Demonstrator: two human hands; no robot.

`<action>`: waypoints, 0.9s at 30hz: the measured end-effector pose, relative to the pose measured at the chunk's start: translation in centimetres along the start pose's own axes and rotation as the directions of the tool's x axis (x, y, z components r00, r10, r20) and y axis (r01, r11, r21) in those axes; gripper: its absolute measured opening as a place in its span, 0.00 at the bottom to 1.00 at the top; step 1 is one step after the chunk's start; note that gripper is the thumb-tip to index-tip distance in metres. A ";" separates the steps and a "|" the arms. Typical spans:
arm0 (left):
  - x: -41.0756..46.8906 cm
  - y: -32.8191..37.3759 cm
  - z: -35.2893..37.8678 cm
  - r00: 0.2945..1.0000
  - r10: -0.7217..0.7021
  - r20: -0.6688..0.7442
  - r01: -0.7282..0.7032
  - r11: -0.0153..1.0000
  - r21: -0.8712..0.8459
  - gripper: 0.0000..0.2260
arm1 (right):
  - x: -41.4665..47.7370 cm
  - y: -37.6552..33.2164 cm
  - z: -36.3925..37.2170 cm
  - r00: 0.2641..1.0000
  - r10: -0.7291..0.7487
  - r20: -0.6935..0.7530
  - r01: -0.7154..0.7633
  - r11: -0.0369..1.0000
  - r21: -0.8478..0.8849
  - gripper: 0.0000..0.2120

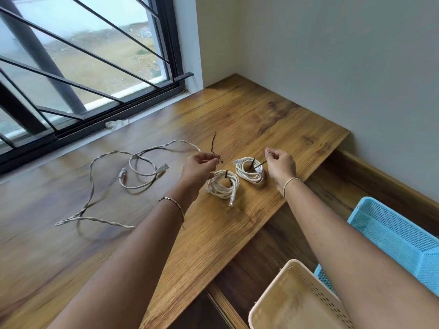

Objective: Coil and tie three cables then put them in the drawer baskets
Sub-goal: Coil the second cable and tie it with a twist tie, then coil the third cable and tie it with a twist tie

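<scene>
White cable (164, 145), the last one loose, sprawls over the left of the counter (237, 119), partly twisted on itself with both plugs lying near its small loop. Right of it two coils lie side by side and almost touching, the near coil (234, 184) and the far coil (247, 175), each bound with a black band.

The left hand (199, 166) hovers between the loose cable and the near coil, its grip a narrow pinch on a spare black tie (212, 146) that sticks up and away. The right hand (281, 165) is just right of the far coil with fingers curled. Its grip may be on that coil's tie tail, but I cannot tell.

Coiling the third cable looks like the step in hand. To do it well, shake out the twist first, then lay even loops about the size of the other coils. Keep the tie within reach, and cinch it across all the strands with the plugs left free.

An open drawer (273, 233) near right holds a blue basket (392, 236) and a beige basket (297, 305).
</scene>
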State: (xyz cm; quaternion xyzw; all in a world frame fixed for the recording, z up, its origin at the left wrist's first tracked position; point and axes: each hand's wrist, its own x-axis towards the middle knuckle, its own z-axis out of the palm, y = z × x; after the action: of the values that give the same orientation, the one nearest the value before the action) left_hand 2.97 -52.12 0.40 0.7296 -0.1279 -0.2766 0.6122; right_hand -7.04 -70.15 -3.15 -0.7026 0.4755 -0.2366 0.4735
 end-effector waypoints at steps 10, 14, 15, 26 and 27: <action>-0.8 0.3 -1.5 1.000 -0.001 -0.006 0.001 1.000 -0.007 0.05 | -1.7 -1.9 0.2 0.997 -0.049 0.064 0.045 0.997 0.062 0.27; -1.4 0.4 -2.3 1.000 0.001 -0.007 -0.002 1.000 -0.026 0.05 | -2.6 -2.7 0.6 0.997 -0.061 0.049 0.058 0.997 0.048 0.24; -1.7 0.4 -2.7 1.000 0.002 -0.006 -0.002 1.000 -0.029 0.05 | -2.9 -3.0 0.7 0.996 -0.070 0.047 0.069 0.997 0.033 0.24; -5.9 0.3 -9.2 0.995 0.073 -0.065 -0.072 0.997 0.023 0.05 | -10.2 -7.1 6.0 0.898 -0.360 0.255 0.403 0.904 -0.143 0.08; -6.4 0.1 -10.3 0.995 0.070 -0.077 -0.069 0.998 0.015 0.06 | -11.4 -7.4 6.9 0.884 -0.371 0.285 0.421 0.897 -0.137 0.07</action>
State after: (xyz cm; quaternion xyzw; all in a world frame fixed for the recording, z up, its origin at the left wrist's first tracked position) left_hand 3.54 -40.36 3.04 0.7387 -0.1312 -0.2260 0.6213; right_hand -3.33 -56.19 1.79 -0.8522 0.2783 -0.1900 0.4003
